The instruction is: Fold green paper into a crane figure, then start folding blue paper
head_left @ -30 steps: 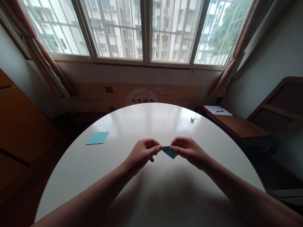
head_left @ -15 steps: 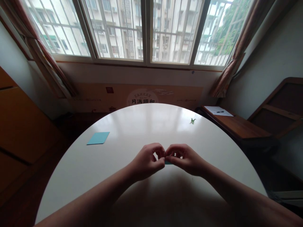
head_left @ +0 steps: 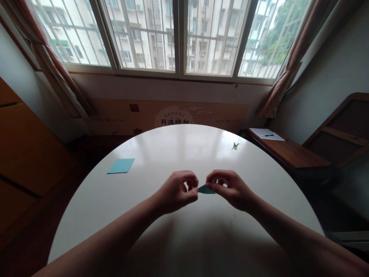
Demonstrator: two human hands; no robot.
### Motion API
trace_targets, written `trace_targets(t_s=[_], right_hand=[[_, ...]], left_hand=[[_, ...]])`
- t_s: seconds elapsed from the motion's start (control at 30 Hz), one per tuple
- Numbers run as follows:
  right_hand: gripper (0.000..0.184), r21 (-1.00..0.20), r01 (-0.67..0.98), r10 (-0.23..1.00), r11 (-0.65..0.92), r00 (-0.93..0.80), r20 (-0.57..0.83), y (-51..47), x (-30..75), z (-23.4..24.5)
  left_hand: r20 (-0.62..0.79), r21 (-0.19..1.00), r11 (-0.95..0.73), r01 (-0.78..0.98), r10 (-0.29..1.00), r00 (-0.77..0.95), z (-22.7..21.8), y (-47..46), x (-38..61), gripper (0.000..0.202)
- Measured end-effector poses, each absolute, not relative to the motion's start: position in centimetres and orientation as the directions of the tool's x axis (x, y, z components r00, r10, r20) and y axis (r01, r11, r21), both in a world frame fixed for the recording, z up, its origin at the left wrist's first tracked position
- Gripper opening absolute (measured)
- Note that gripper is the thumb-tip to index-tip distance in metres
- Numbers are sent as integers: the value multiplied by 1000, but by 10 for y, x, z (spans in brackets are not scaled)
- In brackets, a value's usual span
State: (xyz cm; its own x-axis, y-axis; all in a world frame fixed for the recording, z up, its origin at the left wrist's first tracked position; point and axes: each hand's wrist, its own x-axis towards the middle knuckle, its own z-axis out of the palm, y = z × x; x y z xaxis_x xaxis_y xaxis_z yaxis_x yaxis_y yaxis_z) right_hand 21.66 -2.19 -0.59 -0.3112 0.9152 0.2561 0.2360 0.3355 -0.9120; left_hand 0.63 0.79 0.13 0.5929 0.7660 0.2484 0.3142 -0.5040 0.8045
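Between my hands, just above the table, is a small folded piece of teal paper point(head_left: 205, 189), narrowing to a point on its left. My left hand point(head_left: 182, 191) pinches that left tip between thumb and forefinger. The thumb and fingers of my right hand point(head_left: 226, 187) are closed on the paper's upper right part and hide some of it. How the paper is folded beneath those fingers cannot be made out.
The round white table point(head_left: 161, 150) carries a flat stack of light blue square paper point(head_left: 121, 166) at left and a small green folded paper crane point(head_left: 235, 146) at far right. Beyond its right edge, a wooden surface point(head_left: 300, 154) holds a white sheet point(head_left: 265, 134) and a dark pen point(head_left: 269, 135).
My hands have drawn slightly apart, so more of the teal paper shows between them. Both still hold it. The view has shifted a little.
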Motion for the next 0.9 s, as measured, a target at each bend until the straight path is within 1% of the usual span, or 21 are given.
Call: trace_targets(t_s=[0.2,0.33,0.4,0.5,0.57,0.67,0.8,0.9], right_hand=[[14,-948,174,936,265,-281,210,-17,222,-4],[16,-971,84,971,224,-106,215,-7,230,-4],[19,-983,63,983,174,-72,169,-4,233,-5],[20,-996,45,991,80,-109,75,-3,230,-7],[21,-998,45,989,32,-147,25,-5,226,-8],[19,-998,59,980,10,-200,-2,-8,220,-9],[20,-998,61,967,33,-253,16,-10,217,-12],[24,-997,41,963,58,-267,45,-9,216,-13]], left_hand=[[196,828,-457,324,778,597,8,12,1,7],[138,902,-332,275,826,547,6,22,-5,5],[119,937,-265,228,855,505,3,26,-7,7],[107,958,-215,188,880,463,0,29,-5,17],[84,967,-187,175,878,472,0,27,-2,26],[27,971,-144,189,857,514,0,21,3,35],[-43,955,-132,267,827,560,-2,17,6,33],[-38,961,-108,254,859,510,-3,18,6,28]])
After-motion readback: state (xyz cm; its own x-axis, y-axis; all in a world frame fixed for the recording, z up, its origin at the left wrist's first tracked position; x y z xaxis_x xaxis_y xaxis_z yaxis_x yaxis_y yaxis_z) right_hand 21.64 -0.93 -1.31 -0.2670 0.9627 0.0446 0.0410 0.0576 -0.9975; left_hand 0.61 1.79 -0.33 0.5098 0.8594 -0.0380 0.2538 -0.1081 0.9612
